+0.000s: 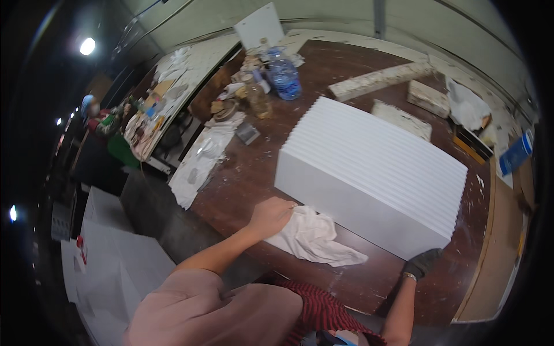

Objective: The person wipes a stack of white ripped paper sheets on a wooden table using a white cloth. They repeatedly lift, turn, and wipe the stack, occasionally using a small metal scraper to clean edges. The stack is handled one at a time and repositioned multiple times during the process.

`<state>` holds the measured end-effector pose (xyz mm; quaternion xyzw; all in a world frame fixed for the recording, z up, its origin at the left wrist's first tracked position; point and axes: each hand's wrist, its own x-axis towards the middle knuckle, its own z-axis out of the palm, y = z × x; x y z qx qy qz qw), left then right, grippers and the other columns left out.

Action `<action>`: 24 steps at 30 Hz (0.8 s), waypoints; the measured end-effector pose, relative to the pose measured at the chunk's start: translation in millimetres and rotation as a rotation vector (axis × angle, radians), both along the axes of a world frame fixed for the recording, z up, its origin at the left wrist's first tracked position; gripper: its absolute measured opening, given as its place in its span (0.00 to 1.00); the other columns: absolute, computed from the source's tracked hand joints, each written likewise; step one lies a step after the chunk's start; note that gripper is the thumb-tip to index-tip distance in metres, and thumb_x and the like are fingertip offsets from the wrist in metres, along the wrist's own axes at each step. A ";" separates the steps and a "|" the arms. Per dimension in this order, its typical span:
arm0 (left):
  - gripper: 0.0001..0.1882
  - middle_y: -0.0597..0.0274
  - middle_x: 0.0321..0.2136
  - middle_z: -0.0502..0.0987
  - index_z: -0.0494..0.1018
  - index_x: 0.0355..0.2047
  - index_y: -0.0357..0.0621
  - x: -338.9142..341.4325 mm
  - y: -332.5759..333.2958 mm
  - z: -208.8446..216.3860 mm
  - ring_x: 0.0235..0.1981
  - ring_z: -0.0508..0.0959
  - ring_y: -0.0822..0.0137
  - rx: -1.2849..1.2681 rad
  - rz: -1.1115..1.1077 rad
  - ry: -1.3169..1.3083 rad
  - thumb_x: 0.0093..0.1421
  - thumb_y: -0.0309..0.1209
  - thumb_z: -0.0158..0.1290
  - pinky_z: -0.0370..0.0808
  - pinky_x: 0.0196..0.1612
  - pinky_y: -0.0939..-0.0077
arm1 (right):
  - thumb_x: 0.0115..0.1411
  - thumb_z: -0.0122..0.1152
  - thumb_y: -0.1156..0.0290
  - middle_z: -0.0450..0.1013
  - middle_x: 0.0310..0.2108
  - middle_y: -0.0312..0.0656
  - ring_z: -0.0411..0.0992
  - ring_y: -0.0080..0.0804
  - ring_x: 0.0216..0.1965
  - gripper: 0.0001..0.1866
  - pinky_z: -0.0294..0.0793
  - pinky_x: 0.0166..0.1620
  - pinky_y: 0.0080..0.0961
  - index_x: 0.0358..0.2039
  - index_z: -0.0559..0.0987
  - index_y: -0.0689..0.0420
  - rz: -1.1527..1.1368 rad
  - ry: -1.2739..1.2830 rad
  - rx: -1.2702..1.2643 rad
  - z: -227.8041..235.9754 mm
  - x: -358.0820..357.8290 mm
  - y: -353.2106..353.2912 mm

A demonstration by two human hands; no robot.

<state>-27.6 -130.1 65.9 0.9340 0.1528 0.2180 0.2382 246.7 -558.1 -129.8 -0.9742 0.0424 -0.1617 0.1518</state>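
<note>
My bare left hand [272, 218] pinches a crumpled white cloth [311, 235], which lies spread on the brown table along the front of a block-like stack of white panels [358, 202]. The stack's top shows a row of parallel ridges, and its near side is smooth and flat. At the near right corner of this stack rests my right hand [423, 263] in a dark glove, its fingers stretched along the corner. Nothing shows in the right hand, though the dark glove hides finger detail.
Behind the stack lie a long whitish bar [381, 81], a block [428, 99] and a plastic bag [466, 104]. A large blue bottle [284, 75] and a jar [257, 98] stand far left. A blue container [516, 153] is at right. Another person [104, 121] works in the distance.
</note>
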 end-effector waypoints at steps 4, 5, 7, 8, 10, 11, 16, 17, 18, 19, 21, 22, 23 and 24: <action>0.07 0.54 0.32 0.83 0.82 0.36 0.42 -62.3 84.7 -26.3 0.34 0.83 0.54 0.046 0.288 -0.116 0.57 0.26 0.59 0.80 0.38 0.64 | 0.68 0.45 0.67 0.72 0.53 0.53 0.73 0.49 0.50 0.24 0.70 0.57 0.42 0.59 0.68 0.69 0.038 -0.043 -0.008 8.8 5.2 0.8; 0.06 0.53 0.32 0.83 0.83 0.34 0.44 -80.0 110.8 -32.3 0.34 0.83 0.52 0.024 0.375 -0.154 0.57 0.28 0.59 0.79 0.39 0.62 | 0.68 0.44 0.67 0.72 0.53 0.54 0.73 0.49 0.50 0.24 0.70 0.57 0.42 0.59 0.68 0.69 0.052 -0.062 0.012 10.0 6.8 0.6; 0.06 0.52 0.32 0.83 0.82 0.35 0.43 -114.3 164.5 -44.2 0.35 0.82 0.50 -0.142 0.675 -0.152 0.58 0.27 0.58 0.78 0.39 0.61 | 0.68 0.44 0.67 0.72 0.53 0.54 0.73 0.50 0.51 0.24 0.69 0.57 0.43 0.59 0.68 0.69 0.059 -0.071 0.026 10.9 9.6 -2.0; 0.07 0.51 0.32 0.83 0.82 0.36 0.43 -130.4 192.4 -49.3 0.34 0.82 0.48 -0.100 0.793 -0.170 0.58 0.27 0.57 0.78 0.39 0.59 | 0.68 0.44 0.67 0.72 0.53 0.54 0.72 0.50 0.51 0.24 0.69 0.58 0.43 0.60 0.68 0.69 0.055 -0.066 0.018 11.0 10.4 -3.8; 0.08 0.52 0.33 0.82 0.81 0.38 0.43 -159.5 239.1 -60.8 0.36 0.81 0.48 -0.015 1.050 -0.121 0.58 0.27 0.56 0.76 0.40 0.57 | 0.68 0.43 0.67 0.71 0.54 0.54 0.72 0.50 0.52 0.24 0.69 0.58 0.43 0.60 0.68 0.69 0.036 -0.051 -0.006 10.8 13.6 -5.4; 0.10 0.52 0.35 0.82 0.80 0.40 0.44 -171.5 256.9 -67.6 0.39 0.80 0.48 0.027 1.188 -0.056 0.58 0.27 0.55 0.75 0.42 0.55 | 0.68 0.43 0.67 0.71 0.54 0.54 0.72 0.50 0.52 0.24 0.68 0.58 0.43 0.60 0.68 0.69 0.034 -0.047 -0.009 10.9 16.0 -4.6; 0.17 0.52 0.43 0.78 0.78 0.45 0.45 -205.7 299.1 -96.7 0.49 0.74 0.48 0.151 1.249 0.264 0.56 0.35 0.60 0.73 0.50 0.55 | 0.69 0.42 0.67 0.71 0.54 0.55 0.70 0.51 0.53 0.24 0.67 0.59 0.43 0.60 0.68 0.68 0.017 -0.025 -0.030 15.8 12.4 -5.0; 0.18 0.51 0.42 0.78 0.78 0.46 0.44 -207.1 301.9 -99.8 0.49 0.74 0.48 0.189 1.196 0.287 0.56 0.36 0.61 0.73 0.50 0.55 | 0.69 0.42 0.67 0.71 0.55 0.55 0.70 0.51 0.53 0.24 0.67 0.59 0.43 0.60 0.68 0.68 0.014 -0.026 -0.030 17.2 11.4 -5.6; 0.18 0.51 0.41 0.77 0.78 0.45 0.44 -208.0 303.9 -99.8 0.48 0.75 0.47 0.176 1.201 0.390 0.56 0.36 0.62 0.73 0.50 0.54 | 0.69 0.42 0.67 0.70 0.55 0.55 0.70 0.51 0.53 0.24 0.66 0.59 0.43 0.60 0.68 0.68 0.005 -0.023 -0.026 17.7 9.3 -5.5; 0.18 0.50 0.41 0.77 0.78 0.45 0.43 -206.1 304.2 -98.7 0.48 0.75 0.47 0.191 1.158 0.457 0.55 0.36 0.62 0.73 0.50 0.54 | 0.69 0.41 0.67 0.70 0.55 0.55 0.70 0.51 0.54 0.24 0.66 0.59 0.44 0.60 0.68 0.68 -0.001 -0.022 -0.021 18.4 8.1 -6.0; 0.18 0.51 0.40 0.77 0.79 0.45 0.42 -195.3 300.7 -88.9 0.46 0.76 0.47 0.177 1.216 0.351 0.54 0.32 0.64 0.73 0.48 0.55 | 0.69 0.41 0.67 0.70 0.55 0.55 0.69 0.51 0.54 0.24 0.65 0.60 0.44 0.60 0.68 0.68 -0.014 -0.025 -0.011 19.0 5.7 -7.0; 0.18 0.51 0.40 0.77 0.78 0.45 0.41 -185.1 295.9 -80.4 0.45 0.76 0.47 0.144 1.144 0.170 0.53 0.30 0.65 0.74 0.48 0.55 | 0.69 0.41 0.67 0.70 0.55 0.55 0.69 0.52 0.54 0.24 0.65 0.60 0.44 0.60 0.68 0.68 -0.020 -0.023 -0.003 19.3 4.6 -7.4; 0.19 0.51 0.40 0.77 0.78 0.45 0.40 -172.6 289.1 -69.3 0.45 0.76 0.47 0.067 1.141 0.049 0.52 0.28 0.65 0.74 0.47 0.56 | 0.69 0.41 0.67 0.70 0.55 0.56 0.69 0.52 0.54 0.24 0.65 0.60 0.44 0.60 0.68 0.68 -0.028 -0.024 0.004 19.7 4.2 -7.1; 0.18 0.53 0.41 0.78 0.78 0.44 0.40 -153.0 281.2 -57.9 0.45 0.76 0.49 -0.003 1.039 -0.074 0.51 0.24 0.64 0.74 0.47 0.60 | 0.69 0.40 0.67 0.70 0.55 0.56 0.69 0.52 0.55 0.24 0.64 0.60 0.44 0.60 0.68 0.68 -0.030 -0.024 0.009 19.7 3.3 -7.1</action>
